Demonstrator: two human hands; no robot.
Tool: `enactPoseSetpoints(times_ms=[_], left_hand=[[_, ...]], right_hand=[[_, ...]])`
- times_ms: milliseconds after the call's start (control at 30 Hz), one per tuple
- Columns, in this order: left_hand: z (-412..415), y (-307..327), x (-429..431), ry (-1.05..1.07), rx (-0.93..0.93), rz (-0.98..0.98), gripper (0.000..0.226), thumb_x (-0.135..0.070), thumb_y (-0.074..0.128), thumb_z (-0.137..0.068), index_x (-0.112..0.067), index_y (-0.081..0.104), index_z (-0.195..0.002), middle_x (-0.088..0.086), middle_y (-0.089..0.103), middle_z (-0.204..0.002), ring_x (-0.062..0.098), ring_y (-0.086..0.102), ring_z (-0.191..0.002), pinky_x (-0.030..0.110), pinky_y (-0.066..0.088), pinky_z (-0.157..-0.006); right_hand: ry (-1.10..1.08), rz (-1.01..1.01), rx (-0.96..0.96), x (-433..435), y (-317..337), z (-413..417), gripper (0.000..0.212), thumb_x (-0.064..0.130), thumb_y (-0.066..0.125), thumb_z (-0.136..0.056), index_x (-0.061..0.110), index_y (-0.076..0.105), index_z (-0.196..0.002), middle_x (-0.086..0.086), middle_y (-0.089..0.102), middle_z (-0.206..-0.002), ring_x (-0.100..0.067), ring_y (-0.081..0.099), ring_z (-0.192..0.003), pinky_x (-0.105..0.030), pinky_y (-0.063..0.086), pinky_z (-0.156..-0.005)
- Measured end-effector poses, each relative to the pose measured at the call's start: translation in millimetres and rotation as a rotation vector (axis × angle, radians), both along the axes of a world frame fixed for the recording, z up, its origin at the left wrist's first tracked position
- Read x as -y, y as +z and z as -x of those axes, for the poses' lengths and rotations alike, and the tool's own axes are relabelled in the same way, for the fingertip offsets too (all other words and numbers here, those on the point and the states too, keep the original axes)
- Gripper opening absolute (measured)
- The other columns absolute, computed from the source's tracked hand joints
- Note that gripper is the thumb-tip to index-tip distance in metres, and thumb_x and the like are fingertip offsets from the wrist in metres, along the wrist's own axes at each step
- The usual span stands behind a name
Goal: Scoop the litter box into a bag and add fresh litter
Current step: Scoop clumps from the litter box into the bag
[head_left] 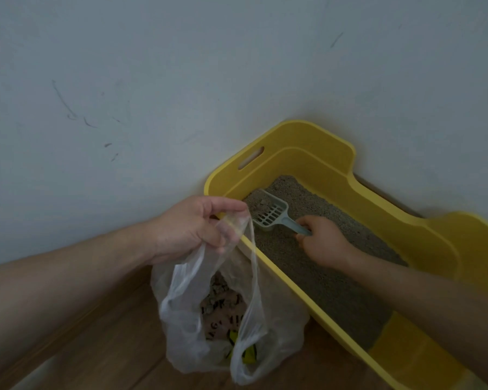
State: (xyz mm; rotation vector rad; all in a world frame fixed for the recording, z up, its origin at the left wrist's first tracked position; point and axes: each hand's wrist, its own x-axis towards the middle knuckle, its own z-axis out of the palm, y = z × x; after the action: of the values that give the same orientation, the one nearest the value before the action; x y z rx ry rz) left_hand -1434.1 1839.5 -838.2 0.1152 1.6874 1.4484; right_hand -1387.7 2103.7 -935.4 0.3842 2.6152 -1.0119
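A yellow litter box [316, 153] stands against the wall, holding grey litter [316, 274]. My right hand [324, 243] grips the handle of a pale slotted scoop [271, 211], which is raised over the litter near the box's far left corner with clumps lying in it. My left hand [197, 229] pinches the handle of a clear plastic bag [186, 327] and holds it open beside the box's near rim. Clumps and a printed wrapper lie inside the bag.
A pale wall [181, 80] with scuff marks rises behind the box. The bag rests on a wooden floor [96, 347]. The box's near right end has a lower yellow step [414, 358].
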Motion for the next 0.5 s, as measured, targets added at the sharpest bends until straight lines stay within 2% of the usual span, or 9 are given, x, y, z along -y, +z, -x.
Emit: enactPoseSetpoints(times_ms=[233, 300, 400, 500], left_hand=[[-0.9, 0.1, -1.1, -0.005, -0.021, 0.017, 0.074, 0.013, 0.065, -0.055, -0.023, 0.068, -0.12, 0.014, 0.069, -0.087, 0.018, 0.066, -0.066, 0.03, 0.055, -0.061], [-0.8, 0.5, -1.3, -0.007, -0.024, 0.019, 0.074, 0.013, 0.065, -0.055, -0.023, 0.067, -0.119, 0.013, 0.069, -0.086, 0.018, 0.066, -0.065, 0.03, 0.055, -0.06], [-0.7, 0.6, -1.1, -0.002, -0.035, 0.025, 0.07, 0.012, 0.066, -0.054, -0.029, 0.072, -0.111, 0.015, 0.068, -0.09, 0.021, 0.065, -0.068, 0.035, 0.053, -0.066], [-0.5, 0.5, -0.7, -0.01, -0.038, 0.026, 0.07, 0.012, 0.067, -0.054, -0.031, 0.073, -0.11, 0.017, 0.068, -0.093, 0.022, 0.065, -0.067, 0.036, 0.053, -0.066]], right_hand=[[-0.026, -0.027, 0.033, -10.6, 5.1, -3.9, 0.026, 0.009, 0.054, -0.094, 0.015, 0.063, -0.118, -0.003, 0.063, -0.084, -0.016, 0.061, -0.07, -0.025, 0.042, -0.051], [-0.049, -0.062, 0.043, -15.3, 7.8, -3.5, 0.026, 0.006, 0.052, -0.092, 0.013, 0.065, -0.114, -0.005, 0.064, -0.082, -0.02, 0.063, -0.069, -0.03, 0.048, -0.052], [-0.094, -0.116, 0.058, -22.8, 11.7, -0.8, 0.024, 0.006, 0.052, -0.089, 0.007, 0.068, -0.106, -0.011, 0.067, -0.081, -0.026, 0.066, -0.072, -0.04, 0.056, -0.06], [-0.113, -0.169, 0.079, -29.5, 17.8, 3.0, 0.022, 0.005, 0.051, -0.087, 0.003, 0.069, -0.101, -0.013, 0.067, -0.078, -0.027, 0.066, -0.07, -0.041, 0.056, -0.059]])
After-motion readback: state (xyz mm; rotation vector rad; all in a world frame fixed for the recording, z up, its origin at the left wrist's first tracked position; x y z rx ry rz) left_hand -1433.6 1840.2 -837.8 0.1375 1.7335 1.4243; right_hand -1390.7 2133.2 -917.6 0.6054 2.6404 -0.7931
